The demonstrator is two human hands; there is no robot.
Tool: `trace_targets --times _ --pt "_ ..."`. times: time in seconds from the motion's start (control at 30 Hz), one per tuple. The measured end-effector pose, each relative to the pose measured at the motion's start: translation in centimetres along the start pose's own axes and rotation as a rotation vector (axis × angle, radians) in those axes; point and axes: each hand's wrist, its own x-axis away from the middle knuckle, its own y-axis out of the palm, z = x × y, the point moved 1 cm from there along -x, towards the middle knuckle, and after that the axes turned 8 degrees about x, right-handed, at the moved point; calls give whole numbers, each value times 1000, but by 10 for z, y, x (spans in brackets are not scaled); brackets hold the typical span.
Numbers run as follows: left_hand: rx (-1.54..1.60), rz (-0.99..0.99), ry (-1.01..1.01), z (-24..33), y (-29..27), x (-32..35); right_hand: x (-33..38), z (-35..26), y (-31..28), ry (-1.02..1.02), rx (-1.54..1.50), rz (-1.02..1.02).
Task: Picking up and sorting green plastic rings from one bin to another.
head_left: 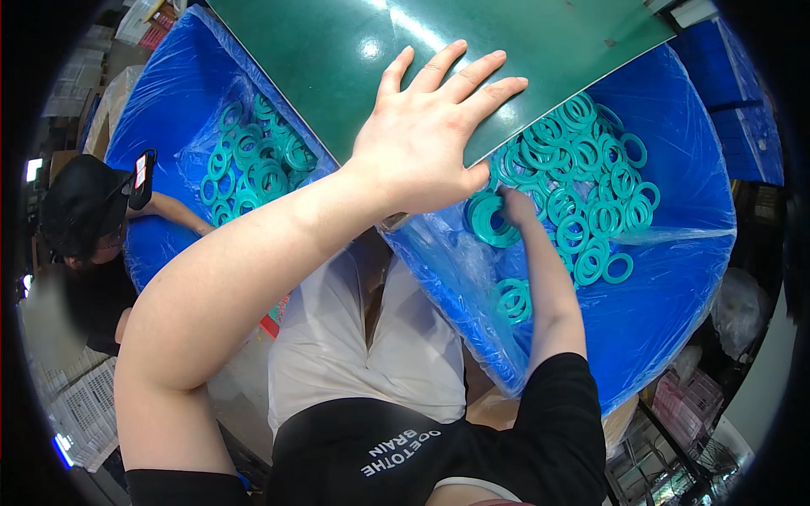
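Observation:
My left hand [430, 126] lies palm down on the glossy green tabletop [574, 34], fingers spread, with nothing held. To the right, my right hand [516, 208] reaches down into a large bin lined with blue plastic [683, 169]. Its fingers are closed at the edge of a small stack of teal rings [483, 221]; the fingertips are partly hidden. Many more loose teal rings [603, 211] are heaped beside and beyond that hand, flat or tilted over one another.
A second blue-lined bin [169, 101] with teal rings [261, 173] stands left of the tabletop. Another person in a black cap [80, 207] reaches an arm into it. White crates [84, 405] stand at lower left, and a pink crate [688, 405] at lower right.

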Motion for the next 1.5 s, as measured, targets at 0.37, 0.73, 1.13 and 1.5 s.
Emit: trace_targets --times 0.37,0.73,1.13,1.5 --pt "-10 12 3 -1 1 1 109 7 15 -111 -97 29" --pt "-18 8 -2 -1 3 -1 23 12 42 322 -149 295" --pt "-13 0 -13 1 3 2 -46 -21 24 115 -405 494" --pt "-11 -55 40 6 -12 -4 5 -6 1 136 -315 336"
